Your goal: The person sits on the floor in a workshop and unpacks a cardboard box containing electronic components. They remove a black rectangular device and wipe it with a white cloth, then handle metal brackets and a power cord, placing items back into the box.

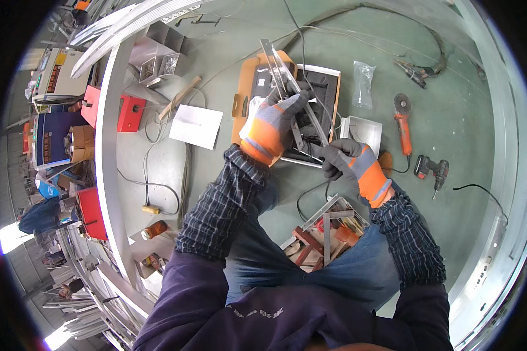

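Observation:
Both my hands wear orange and grey work gloves. My left hand (273, 126) is closed around several long, slim silver metal strips (301, 96), which slant from upper left to lower right above an open cardboard box (240, 104) with black foam inside. Whether the strips are joined together I cannot tell. At their lower end my right hand (357, 167) has its fingers pinched on the tip of a strip, partly hiding it. Right beside that hand stands a small white open box (369, 131).
An angle grinder (403, 126) and a cordless drill (432, 171) lie to the right, near a clear plastic bag (363, 85). Between my legs sits a tool tray (334, 206). White paper (196, 126), cables and a red box (131, 113) lie left. Metal frame beams (106, 158) flank the floor.

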Tool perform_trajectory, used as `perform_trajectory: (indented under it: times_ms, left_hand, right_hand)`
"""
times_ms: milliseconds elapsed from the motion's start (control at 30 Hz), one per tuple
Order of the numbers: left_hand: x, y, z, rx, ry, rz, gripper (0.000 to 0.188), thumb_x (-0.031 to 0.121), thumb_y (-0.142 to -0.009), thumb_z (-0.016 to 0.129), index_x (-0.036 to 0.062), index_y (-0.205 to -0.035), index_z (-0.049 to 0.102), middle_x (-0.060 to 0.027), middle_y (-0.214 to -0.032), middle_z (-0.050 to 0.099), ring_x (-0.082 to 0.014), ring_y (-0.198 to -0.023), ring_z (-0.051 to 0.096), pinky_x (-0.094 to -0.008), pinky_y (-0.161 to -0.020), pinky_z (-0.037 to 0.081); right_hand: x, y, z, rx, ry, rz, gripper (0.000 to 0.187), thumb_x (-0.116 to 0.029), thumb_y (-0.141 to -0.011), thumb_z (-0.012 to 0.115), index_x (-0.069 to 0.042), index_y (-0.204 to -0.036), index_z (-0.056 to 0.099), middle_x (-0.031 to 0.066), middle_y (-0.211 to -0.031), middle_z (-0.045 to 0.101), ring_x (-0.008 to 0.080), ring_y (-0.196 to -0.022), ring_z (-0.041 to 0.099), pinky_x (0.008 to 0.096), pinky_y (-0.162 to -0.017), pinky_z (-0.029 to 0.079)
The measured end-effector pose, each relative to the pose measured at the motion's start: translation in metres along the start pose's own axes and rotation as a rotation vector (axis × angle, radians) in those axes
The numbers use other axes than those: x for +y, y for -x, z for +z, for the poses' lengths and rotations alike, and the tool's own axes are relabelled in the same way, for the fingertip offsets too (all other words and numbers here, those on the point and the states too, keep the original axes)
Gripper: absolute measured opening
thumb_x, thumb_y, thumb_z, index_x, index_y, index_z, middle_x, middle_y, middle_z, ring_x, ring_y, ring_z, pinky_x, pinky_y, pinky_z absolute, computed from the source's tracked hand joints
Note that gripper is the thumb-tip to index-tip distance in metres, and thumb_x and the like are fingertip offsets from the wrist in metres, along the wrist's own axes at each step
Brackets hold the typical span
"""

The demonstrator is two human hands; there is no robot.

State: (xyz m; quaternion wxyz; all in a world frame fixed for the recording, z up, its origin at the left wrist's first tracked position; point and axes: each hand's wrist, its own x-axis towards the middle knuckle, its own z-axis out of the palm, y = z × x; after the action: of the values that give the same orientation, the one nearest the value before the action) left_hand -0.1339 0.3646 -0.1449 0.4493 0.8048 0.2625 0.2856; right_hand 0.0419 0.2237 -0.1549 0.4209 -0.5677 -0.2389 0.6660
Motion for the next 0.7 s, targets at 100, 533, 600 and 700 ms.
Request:
perform_trajectory:
  times_ms: [100, 533, 600, 700]
  left_hand:
    - [0.006, -0.010, 0.001, 0.118, 0.466, -0.449, 0.038, 0.001, -0.085, 0.064, 0.0042, -0.124, 0.062, -0.0160, -0.115, 0.068, -0.0279, -0.100, 0.069, -0.0341, -0.083, 0.056]
    - [-0.037, -0.019, -0.011, 0.171, -0.287, 0.204, 0.034, 0.000, -0.079, 0.067, 0.0040, -0.112, 0.067, -0.0127, -0.094, 0.069, -0.0327, -0.091, 0.068, -0.0351, -0.079, 0.055]
    - [-0.031, -0.012, -0.015, 0.171, -0.217, 0.082, 0.023, 0.004, -0.087, 0.064, 0.0029, -0.110, 0.067, -0.0078, -0.090, 0.066, -0.0225, -0.084, 0.066, -0.0310, -0.075, 0.054]
    - [-0.027, -0.023, -0.011, 0.230, 1.199, -0.450, 0.021, 0.014, -0.099, 0.059, 0.0002, -0.114, 0.065, -0.0038, -0.090, 0.064, -0.0149, -0.080, 0.064, -0.0278, -0.074, 0.054]
  right_hand:
    - [0.007, -0.004, -0.006, 0.031, 0.036, -0.066, 0.028, -0.028, -0.092, 0.073, -0.002, -0.102, 0.067, 0.0039, -0.076, 0.069, 0.0099, -0.064, 0.064, 0.0247, -0.059, 0.052]
    - [0.007, -0.007, -0.001, 0.010, 0.020, -0.218, 0.027, -0.019, -0.095, 0.068, 0.000, -0.114, 0.069, 0.0060, -0.091, 0.072, 0.0106, -0.080, 0.067, 0.0255, -0.073, 0.055]
    - [-0.001, -0.006, 0.001, -0.012, 0.101, -0.252, 0.025, -0.015, -0.095, 0.067, 0.002, -0.113, 0.069, 0.0065, -0.094, 0.072, 0.0109, -0.082, 0.067, 0.0250, -0.075, 0.055]
    - [0.001, -0.002, -0.002, -0.050, 0.014, -0.190, 0.025, -0.013, -0.096, 0.065, 0.002, -0.116, 0.067, 0.0070, -0.093, 0.071, 0.0121, -0.082, 0.067, 0.0250, -0.075, 0.055]
